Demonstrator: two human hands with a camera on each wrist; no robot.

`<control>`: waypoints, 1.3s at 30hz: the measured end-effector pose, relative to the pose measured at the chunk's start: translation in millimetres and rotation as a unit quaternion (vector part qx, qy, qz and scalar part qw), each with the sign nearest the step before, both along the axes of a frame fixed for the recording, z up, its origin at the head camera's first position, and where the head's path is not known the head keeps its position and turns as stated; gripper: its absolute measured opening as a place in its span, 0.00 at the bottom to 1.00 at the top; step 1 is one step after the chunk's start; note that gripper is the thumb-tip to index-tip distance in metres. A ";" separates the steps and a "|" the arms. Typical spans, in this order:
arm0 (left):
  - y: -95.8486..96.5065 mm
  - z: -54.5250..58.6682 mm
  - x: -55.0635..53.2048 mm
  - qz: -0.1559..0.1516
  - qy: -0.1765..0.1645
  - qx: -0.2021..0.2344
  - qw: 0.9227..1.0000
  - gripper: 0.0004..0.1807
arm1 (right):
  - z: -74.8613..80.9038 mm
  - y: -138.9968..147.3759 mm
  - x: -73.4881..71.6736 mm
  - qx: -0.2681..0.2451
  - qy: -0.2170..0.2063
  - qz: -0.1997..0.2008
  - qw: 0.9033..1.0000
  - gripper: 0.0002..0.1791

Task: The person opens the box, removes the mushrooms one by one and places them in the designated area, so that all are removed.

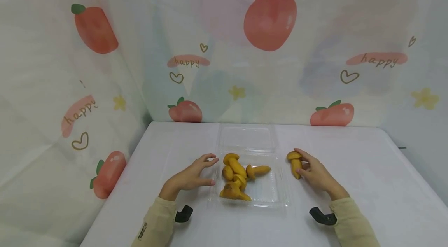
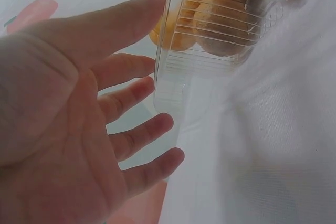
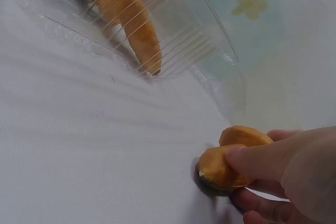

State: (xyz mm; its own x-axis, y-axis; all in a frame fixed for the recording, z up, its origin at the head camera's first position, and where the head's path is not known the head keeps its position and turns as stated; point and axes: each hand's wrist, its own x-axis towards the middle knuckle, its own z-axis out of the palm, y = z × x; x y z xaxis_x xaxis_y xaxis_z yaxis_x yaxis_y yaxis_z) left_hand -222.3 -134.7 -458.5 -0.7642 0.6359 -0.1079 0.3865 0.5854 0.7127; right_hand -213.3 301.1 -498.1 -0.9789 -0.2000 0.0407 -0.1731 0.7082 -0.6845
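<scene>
My right hand (image 1: 316, 173) grips a yellow mushroom (image 1: 296, 164) just right of the clear plastic box, thumb on its stem and fingers behind, as the right wrist view shows. That mushroom (image 3: 223, 166) is close over the white table. My left hand (image 1: 192, 173) is at the box's left side with fingers spread and nothing held. In the left wrist view its thumb tip is right at the wall of the box (image 2: 170, 51). Inside the box (image 1: 276, 196) several yellow mushrooms (image 1: 235, 165) are heaped toward the left, one (image 1: 259, 170) pointing right.
The box's hinged lid (image 1: 246, 138) lies folded back toward the rear of the table (image 1: 175, 138). Behind the table hangs a fruit-printed cloth (image 1: 224, 72), which also covers the left side. A black curved piece (image 1: 322, 216) sticks out at the right wrist, another (image 1: 184, 214) at the left.
</scene>
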 end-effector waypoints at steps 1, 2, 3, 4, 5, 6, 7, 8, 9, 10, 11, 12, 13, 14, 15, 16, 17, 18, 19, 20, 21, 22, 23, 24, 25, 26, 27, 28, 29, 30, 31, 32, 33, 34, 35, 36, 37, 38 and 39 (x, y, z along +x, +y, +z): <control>0.6 0.1 0.3 0.000 -0.001 -0.002 1.000 0.41 | -0.4 0.5 0.5 0.000 -0.002 -0.001 1.000 0.39; 1.0 -0.2 0.2 0.000 0.000 -0.004 1.000 0.41 | -0.7 1.2 0.9 0.000 -0.004 -0.002 1.000 0.39; 1.7 -0.1 0.4 0.000 -0.001 -0.005 1.000 0.41 | -1.0 1.4 1.7 -0.001 -0.007 -0.004 1.000 0.39; 2.2 -0.1 0.5 0.001 -0.001 -0.007 1.000 0.41 | -1.2 1.9 2.2 -0.003 -0.009 -0.004 1.000 0.39; 2.8 -0.1 0.7 0.002 -0.001 -0.008 1.000 0.41 | -1.4 2.2 2.5 -0.005 -0.010 -0.004 1.000 0.38; 3.0 -0.2 0.7 0.003 0.000 -0.010 1.000 0.41 | -1.5 2.5 3.0 -0.006 -0.011 -0.005 1.000 0.38; 3.3 -0.4 0.8 0.004 0.000 -0.011 1.000 0.41 | -1.4 2.8 3.3 -0.007 -0.012 -0.004 1.000 0.38; 3.5 -0.4 1.1 0.006 -0.001 -0.012 1.000 0.41 | -1.4 2.9 3.6 -0.007 -0.012 -0.004 1.000 0.38; 3.6 -0.2 1.6 0.007 -0.001 -0.013 1.000 0.41 | -1.4 3.0 3.8 -0.008 -0.014 -0.004 1.000 0.39; 3.6 -0.1 2.1 0.008 -0.002 -0.014 1.000 0.40 | -1.2 3.0 3.9 -0.006 -0.017 -0.005 1.000 0.39; 3.5 0.1 2.6 0.009 -0.003 -0.014 1.000 0.40 | -0.9 3.0 4.0 -0.004 -0.020 -0.006 1.000 0.39; 3.3 0.2 3.2 0.009 -0.003 -0.014 1.000 0.40 | -0.8 2.9 4.1 -0.002 -0.023 -0.008 1.000 0.39; 3.2 0.4 3.8 0.010 -0.005 -0.014 1.000 0.40 | -0.7 2.7 4.2 0.001 -0.027 -0.010 1.000 0.39; 3.0 0.4 4.3 0.012 -0.006 -0.013 1.000 0.40 | -0.2 2.5 4.4 0.004 -0.030 -0.012 0.999 0.39; 2.9 0.3 4.7 0.013 -0.007 -0.012 1.000 0.40 | 0.6 2.2 4.7 0.008 -0.034 -0.014 0.999 0.40; 2.7 0.0 4.9 0.014 -0.008 -0.011 1.000 0.40 | 1.2 2.0 5.0 0.013 -0.037 -0.016 0.999 0.40; 2.5 -0.4 5.1 0.015 -0.008 -0.011 1.000 0.40 | 1.9 2.1 5.2 0.016 -0.040 -0.017 0.999 0.40; 2.5 -0.6 5.3 0.016 -0.009 -0.011 1.000 0.40 | 3.0 2.4 5.4 0.020 -0.041 -0.018 0.999 0.40; 2.7 -0.6 5.3 0.017 -0.010 -0.011 1.000 0.40 | 4.2 2.6 5.7 0.024 -0.042 -0.019 0.999 0.41; 2.9 -0.6 5.3 0.017 -0.010 -0.012 1.000 0.40 | 5.6 3.1 5.9 0.027 -0.044 -0.019 0.998 0.41; 3.1 -0.6 5.3 0.017 -0.010 -0.012 1.000 0.41 | 6.5 3.6 6.1 0.032 -0.044 -0.021 0.998 0.41; 3.3 -0.6 5.2 0.017 -0.009 -0.013 1.000 0.41 | 7.5 4.4 6.2 0.035 -0.045 -0.021 0.998 0.41; 3.5 -0.4 5.2 0.017 -0.009 -0.014 1.000 0.41 | 8.8 5.0 6.5 0.038 -0.047 -0.022 0.998 0.41; 3.9 -0.1 5.1 0.017 -0.009 -0.014 1.000 0.41 | 10.2 5.8 6.8 0.039 -0.047 -0.022 0.998 0.41; 4.1 0.0 4.9 0.017 -0.010 -0.014 1.000 0.41 | 11.5 6.3 7.4 0.042 -0.048 -0.024 0.998 0.40; 4.1 -0.2 4.8 0.017 -0.010 -0.015 1.000 0.41 | 12.8 7.2 7.8 0.046 -0.048 -0.024 0.997 0.40; 4.0 -0.1 4.8 0.017 -0.009 -0.015 1.000 0.41 | 14.4 7.9 8.3 0.049 -0.048 -0.026 0.997 0.39; 3.9 -0.2 4.7 0.018 -0.010 -0.015 1.000 0.41 | 16.4 8.7 8.6 0.052 -0.049 -0.027 0.997 0.39; 3.8 0.1 4.7 0.018 -0.011 -0.015 1.000 0.41 | 18.3 9.3 9.0 0.055 -0.048 -0.028 0.997 0.39; 3.5 0.0 4.6 0.018 -0.011 -0.014 1.000 0.41 | 20.5 9.8 9.4 0.057 -0.045 -0.029 0.997 0.38; 3.4 0.3 4.6 0.019 -0.011 -0.013 1.000 0.41 | 22.6 9.9 9.7 0.061 -0.042 -0.031 0.997 0.38; 3.2 0.7 4.6 0.018 -0.010 -0.013 1.000 0.41 | 24.7 10.0 9.9 0.063 -0.037 -0.031 0.997 0.38; 3.1 1.0 4.4 0.018 -0.009 -0.012 1.000 0.41 | 26.9 9.7 10.2 0.064 -0.035 -0.032 0.997 0.38; 2.9 1.3 4.2 0.017 -0.008 -0.012 1.000 0.41 | 28.8 9.3 10.5 0.065 -0.030 -0.031 0.997 0.38; 2.9 1.7 4.1 0.016 -0.007 -0.012 1.000 0.41 | 30.4 8.7 10.8 0.065 -0.024 -0.031 0.997 0.38; 2.8 2.1 3.9 0.016 -0.006 -0.011 1.000 0.41 | 32.0 7.9 11.2 0.065 -0.020 -0.029 0.997 0.38; 2.8 2.5 3.7 0.015 -0.006 -0.011 1.000 0.41 | 33.7 6.5 11.6 0.064 -0.017 -0.028 0.997 0.38; 2.5 2.7 3.4 0.013 -0.005 -0.010 1.000 0.41 | 35.3 4.9 12.0 0.062 -0.012 -0.027 0.998 0.38; 2.3 2.8 3.1 0.013 -0.004 -0.011 1.000 0.42 | 37.0 3.3 12.6 0.060 -0.006 -0.025 0.998 0.38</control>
State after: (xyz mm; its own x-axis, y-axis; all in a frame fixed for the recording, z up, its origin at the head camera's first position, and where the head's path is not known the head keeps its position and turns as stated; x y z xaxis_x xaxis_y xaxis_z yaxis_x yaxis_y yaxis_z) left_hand -219.2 -132.4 -455.7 -0.7790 0.6140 -0.1269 0.3664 0.6101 0.7026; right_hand -200.7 304.4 -461.1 -0.9880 -0.1540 0.0081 -0.1284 0.7925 -0.5962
